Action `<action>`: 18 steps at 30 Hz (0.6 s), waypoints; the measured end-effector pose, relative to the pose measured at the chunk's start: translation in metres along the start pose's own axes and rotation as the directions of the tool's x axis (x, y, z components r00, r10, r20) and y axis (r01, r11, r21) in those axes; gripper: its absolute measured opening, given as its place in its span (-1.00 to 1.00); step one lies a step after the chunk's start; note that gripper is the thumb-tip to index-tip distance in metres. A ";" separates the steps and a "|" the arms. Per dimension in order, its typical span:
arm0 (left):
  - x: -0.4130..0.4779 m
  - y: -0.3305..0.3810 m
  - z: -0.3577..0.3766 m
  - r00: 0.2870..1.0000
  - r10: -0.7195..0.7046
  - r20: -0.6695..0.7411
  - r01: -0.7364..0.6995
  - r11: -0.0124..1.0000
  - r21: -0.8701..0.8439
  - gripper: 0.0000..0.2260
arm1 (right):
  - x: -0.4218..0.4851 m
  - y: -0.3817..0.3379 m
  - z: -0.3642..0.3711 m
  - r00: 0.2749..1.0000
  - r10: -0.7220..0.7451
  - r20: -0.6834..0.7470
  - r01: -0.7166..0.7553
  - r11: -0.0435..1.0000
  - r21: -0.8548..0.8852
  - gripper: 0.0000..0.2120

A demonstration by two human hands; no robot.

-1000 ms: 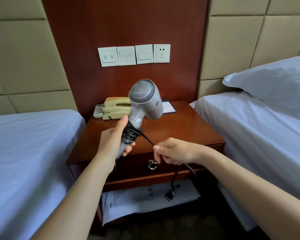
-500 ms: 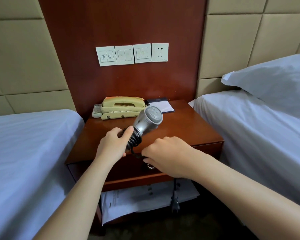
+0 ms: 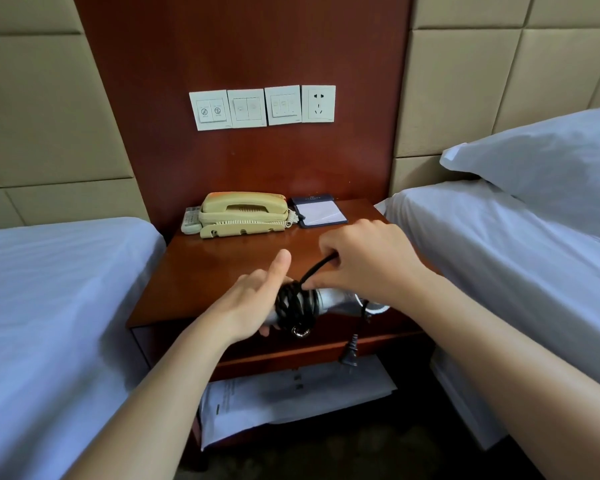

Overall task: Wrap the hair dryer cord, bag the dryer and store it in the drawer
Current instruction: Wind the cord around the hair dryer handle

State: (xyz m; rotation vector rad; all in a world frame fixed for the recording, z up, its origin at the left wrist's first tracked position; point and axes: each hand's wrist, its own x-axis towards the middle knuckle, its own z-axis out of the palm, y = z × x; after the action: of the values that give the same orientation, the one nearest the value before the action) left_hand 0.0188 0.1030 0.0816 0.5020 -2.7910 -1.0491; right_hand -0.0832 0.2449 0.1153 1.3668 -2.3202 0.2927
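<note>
A silver hair dryer [image 3: 335,299] lies sideways over the nightstand's front edge, its head mostly hidden under my right wrist. My left hand [image 3: 253,303] grips the handle's end, thumb sticking up. Several turns of black cord [image 3: 293,304] sit coiled around the handle. My right hand [image 3: 364,258] pinches a stretch of the cord just above the coil. The plug [image 3: 350,353] dangles in front of the drawer [image 3: 264,348], whose ring pull [image 3: 300,331] shows below the coil. No bag is visible.
The wooden nightstand [image 3: 215,271] carries a beige telephone [image 3: 245,213], a remote beside it and a notepad [image 3: 321,213]. Papers [image 3: 291,396] lie on the shelf under the drawer. Beds flank both sides, with a pillow [image 3: 548,157] on the right. Switches and a socket [image 3: 318,103] are on the wall.
The dryer has tipped from upright to lying sideways and lower. My right hand moved up over the handle with the cord, adding turns; the hanging plug has risen.
</note>
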 end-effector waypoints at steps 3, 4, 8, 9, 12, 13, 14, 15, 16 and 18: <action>0.001 0.001 0.003 0.997 0.067 0.026 -0.068 0.997 0.041 -0.47 | 0.000 0.006 0.002 0.998 0.052 0.020 -0.052 0.998 0.033 -0.49; 0.002 0.003 0.003 0.995 0.089 0.044 -0.091 0.995 0.050 -0.22 | 0.000 0.008 0.003 0.998 0.055 0.028 -0.057 0.998 0.042 -0.50; 0.004 0.003 0.004 0.988 0.145 0.052 -0.152 0.973 0.176 -0.63 | 0.001 0.018 0.006 0.996 0.051 0.067 -0.056 0.996 0.076 -0.49; 0.005 0.003 0.004 0.989 0.144 0.044 -0.150 0.971 0.187 -0.66 | 0.002 0.020 0.007 0.996 0.052 0.075 -0.059 0.994 0.095 -0.49; 0.007 0.004 0.003 0.987 0.158 0.004 -0.155 0.962 0.227 -0.64 | 0.005 0.030 0.005 0.994 0.057 0.098 -0.069 0.989 0.128 -0.51; 0.008 0.005 0.002 0.987 0.160 -0.018 -0.151 0.954 0.258 -0.63 | 0.006 0.033 0.004 0.992 0.057 0.111 -0.072 0.989 0.132 -0.52; 0.008 0.006 0.001 0.986 0.161 -0.032 -0.146 0.950 0.275 -0.63 | 0.007 0.036 0.004 0.990 0.057 0.130 -0.076 0.986 0.146 -0.52; 0.009 0.006 0.000 0.985 0.166 -0.050 -0.144 0.943 0.301 -0.63 | 0.007 0.039 0.003 0.987 0.057 0.153 -0.083 0.982 0.168 -0.53; 0.009 0.006 -0.002 0.983 0.172 -0.060 -0.144 0.936 0.320 -0.62 | 0.008 0.043 0.003 0.982 0.059 0.181 -0.093 0.977 0.190 -0.53; 0.008 0.007 -0.004 0.981 0.181 -0.072 -0.142 0.918 0.369 -0.63 | 0.008 0.049 0.005 0.970 0.065 0.233 -0.111 0.976 0.189 -0.56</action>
State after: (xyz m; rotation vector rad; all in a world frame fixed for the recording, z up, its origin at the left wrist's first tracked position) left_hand 0.0102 0.1027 0.0893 0.3396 -2.8770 -0.4581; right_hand -0.1306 0.2604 0.1162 1.4597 -2.6041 0.4294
